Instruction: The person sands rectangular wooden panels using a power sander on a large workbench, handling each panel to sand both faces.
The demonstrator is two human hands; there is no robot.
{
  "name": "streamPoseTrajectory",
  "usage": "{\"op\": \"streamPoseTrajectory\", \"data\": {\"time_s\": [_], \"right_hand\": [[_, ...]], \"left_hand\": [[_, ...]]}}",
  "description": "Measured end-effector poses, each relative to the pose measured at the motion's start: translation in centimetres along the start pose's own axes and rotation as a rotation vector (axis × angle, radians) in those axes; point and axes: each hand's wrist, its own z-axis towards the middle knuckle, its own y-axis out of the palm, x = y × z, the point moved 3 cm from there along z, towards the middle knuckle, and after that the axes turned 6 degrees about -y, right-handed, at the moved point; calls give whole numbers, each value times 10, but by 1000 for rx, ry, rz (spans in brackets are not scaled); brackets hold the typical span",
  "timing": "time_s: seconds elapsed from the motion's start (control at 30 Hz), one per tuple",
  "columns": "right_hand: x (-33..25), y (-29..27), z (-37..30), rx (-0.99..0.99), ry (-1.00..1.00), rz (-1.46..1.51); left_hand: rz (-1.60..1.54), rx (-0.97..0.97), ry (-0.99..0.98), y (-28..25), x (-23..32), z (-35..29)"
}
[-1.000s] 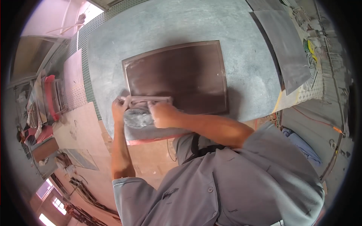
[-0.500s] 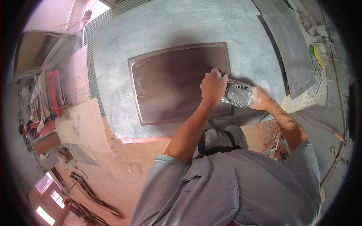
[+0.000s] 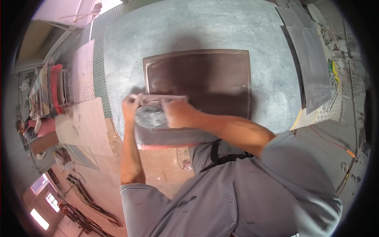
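A dusty power sander [image 3: 150, 118] with a rounded, vented body lies over the near left corner of a dark brown framed panel [image 3: 227, 71]. My left hand [image 3: 130, 106] is closed on the sander's left end, smeared a little by motion. On its right side my right hand [image 3: 178, 113] grips the tool, with the forearm reaching across the panel's near edge. The panel lies flat on a grey-green, dust-covered work table [image 3: 126, 51]. My hands and the sander hide the panel's near left corner. A shadow falls across its middle.
Dark grey sheets [image 3: 314, 67] lie along the table's right edge. A green mesh mat [image 3: 99, 73] and pale boards [image 3: 81, 126] are at the left. An orange cable [image 3: 335, 146] runs at the right, near cluttered items. Long dark pieces [image 3: 85, 217] lie at the lower left.
Both hands and the sander have swept from the panel's right edge to its near left corner. The whole view has shifted slightly, so the panel appears further right.
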Motion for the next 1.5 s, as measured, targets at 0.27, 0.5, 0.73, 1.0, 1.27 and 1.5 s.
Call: {"op": "streamPoseTrajectory", "data": {"time_s": [0.27,0.5,0.73,1.0,1.27,1.5], "right_hand": [[0,9,26,2,4,-8],[78,-100,-94,-31,240,-38],[177,-211,-211,-69,329,-270],[158,-222,-186,84,279,-90],[45,-115,-16,24,112,-145],[9,-67,108,-133,40,-199]], "left_hand": [[55,-66,-34,-15,4,32],[112,-150,268,143,112,6],[306,-280,152,295,250,-50],[152,-185,2,274,239,-54],[74,1,54,86,103,30],[46,116,-43,-20,34,97]]}}
